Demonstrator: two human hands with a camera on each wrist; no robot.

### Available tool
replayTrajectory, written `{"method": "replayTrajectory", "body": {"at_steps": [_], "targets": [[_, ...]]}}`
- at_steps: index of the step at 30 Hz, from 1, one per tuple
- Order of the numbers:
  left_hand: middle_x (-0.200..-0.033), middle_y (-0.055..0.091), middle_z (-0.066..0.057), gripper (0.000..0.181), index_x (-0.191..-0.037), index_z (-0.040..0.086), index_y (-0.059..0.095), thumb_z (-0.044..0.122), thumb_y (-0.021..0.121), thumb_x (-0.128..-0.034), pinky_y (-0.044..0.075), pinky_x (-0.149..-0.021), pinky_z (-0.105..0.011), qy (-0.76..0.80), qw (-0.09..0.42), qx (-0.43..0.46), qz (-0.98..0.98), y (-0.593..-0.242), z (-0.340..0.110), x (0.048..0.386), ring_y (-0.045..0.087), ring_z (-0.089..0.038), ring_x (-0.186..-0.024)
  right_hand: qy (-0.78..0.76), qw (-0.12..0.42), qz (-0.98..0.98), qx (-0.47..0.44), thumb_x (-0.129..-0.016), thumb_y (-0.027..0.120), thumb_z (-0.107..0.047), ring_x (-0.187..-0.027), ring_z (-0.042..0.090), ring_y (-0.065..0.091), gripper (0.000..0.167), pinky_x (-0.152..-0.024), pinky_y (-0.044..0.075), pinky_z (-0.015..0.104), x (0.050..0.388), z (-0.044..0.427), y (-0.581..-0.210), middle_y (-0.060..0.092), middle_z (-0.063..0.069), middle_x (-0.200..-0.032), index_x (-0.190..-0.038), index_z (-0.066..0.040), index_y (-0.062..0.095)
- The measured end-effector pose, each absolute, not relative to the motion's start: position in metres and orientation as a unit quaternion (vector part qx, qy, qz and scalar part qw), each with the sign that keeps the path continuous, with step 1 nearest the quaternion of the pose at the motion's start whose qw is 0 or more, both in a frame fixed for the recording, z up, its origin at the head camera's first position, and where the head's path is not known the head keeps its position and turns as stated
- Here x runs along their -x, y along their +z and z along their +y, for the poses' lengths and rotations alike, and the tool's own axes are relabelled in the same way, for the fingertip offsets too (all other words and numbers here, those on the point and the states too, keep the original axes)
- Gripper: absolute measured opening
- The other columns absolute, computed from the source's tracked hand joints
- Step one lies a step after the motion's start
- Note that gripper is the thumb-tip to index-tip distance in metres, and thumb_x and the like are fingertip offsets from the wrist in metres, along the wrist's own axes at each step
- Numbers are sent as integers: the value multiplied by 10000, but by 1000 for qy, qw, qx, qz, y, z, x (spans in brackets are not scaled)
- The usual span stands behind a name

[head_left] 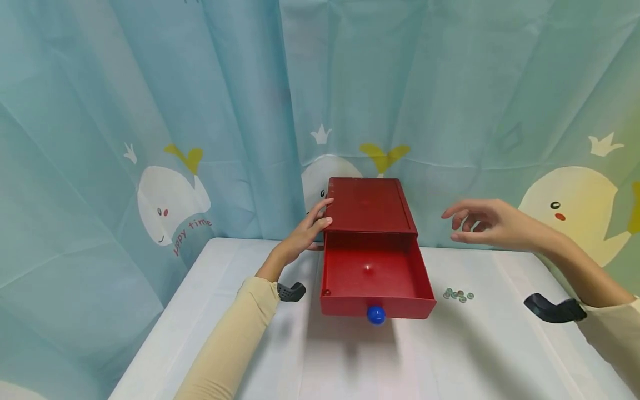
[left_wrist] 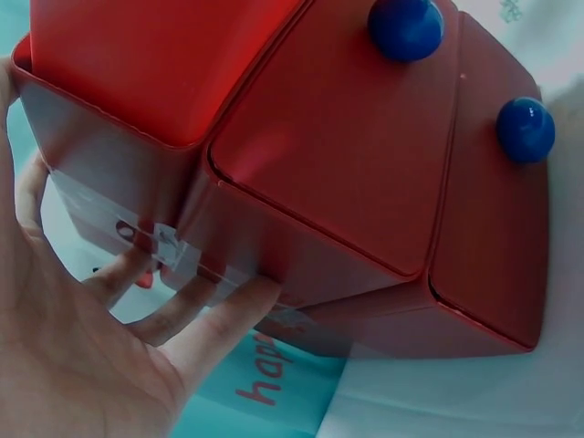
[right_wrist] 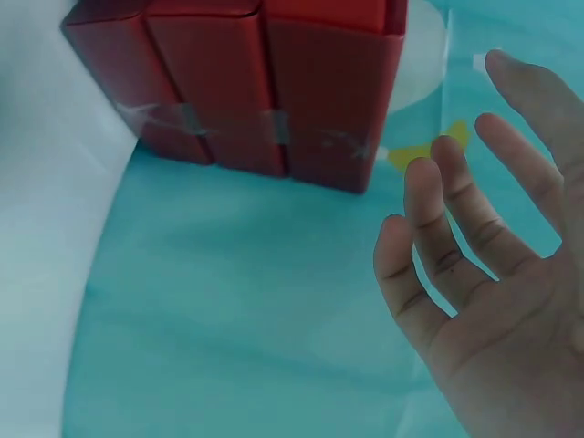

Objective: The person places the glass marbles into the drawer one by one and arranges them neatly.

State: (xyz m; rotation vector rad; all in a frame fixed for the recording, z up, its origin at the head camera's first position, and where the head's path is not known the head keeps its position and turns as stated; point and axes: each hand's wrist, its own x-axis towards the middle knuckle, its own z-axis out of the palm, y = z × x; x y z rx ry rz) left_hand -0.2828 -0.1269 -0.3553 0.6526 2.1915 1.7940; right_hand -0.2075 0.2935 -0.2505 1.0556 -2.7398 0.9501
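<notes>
A red drawer cabinet with blue round knobs stands on the table, its top drawer pulled out. The left wrist view shows two closed drawers with blue knobs below it. A tiny round thing lies in the open drawer's front left corner. My left hand rests against the cabinet's left side with spread fingers. Off to the right, my right hand hangs in the air, fingers loosely bent, holding nothing. Below it, several small glassy marbles lie on the table.
The white table reaches back to a blue-green curtain printed with whales, close behind the cabinet. Dark wrist straps sit at both cuffs. Clear tape runs along the cabinet's side.
</notes>
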Motion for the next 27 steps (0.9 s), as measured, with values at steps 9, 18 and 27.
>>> {"method": "replayTrajectory", "body": {"at_steps": [9, 18, 27], "targets": [[-1679, 143, -106, 643, -1615, 404, 229, 436, 473, -1021, 494, -993, -633, 617, 118, -227, 744, -355, -126, 284, 306, -356, -1486, 329, 44, -895, -297, -900, 786, -81, -771, 149, 683, 408, -660, 546, 247, 200, 324, -287, 669, 6, -980, -1277, -170, 658], [-1669, 191, -65, 637, -1601, 439, 244, 439, 494, -1015, 511, -988, -602, 619, 118, -222, 744, -357, -126, 285, 337, -321, -1470, 347, 54, -905, -240, -926, 769, -129, -839, 137, 695, 343, -684, 537, 247, 199, 347, -328, 688, 9, -991, -1253, -154, 668], [-1656, 202, -76, 643, -1597, 448, 244, 443, 499, -1007, 505, -991, -612, 622, 118, -225, 741, -358, -126, 284, 341, -325, -1464, 366, 65, -907, -200, -938, 753, -124, -878, 88, 686, 362, -696, 532, 235, 195, 362, -359, 691, 1, -1034, -1283, -120, 642]]}}
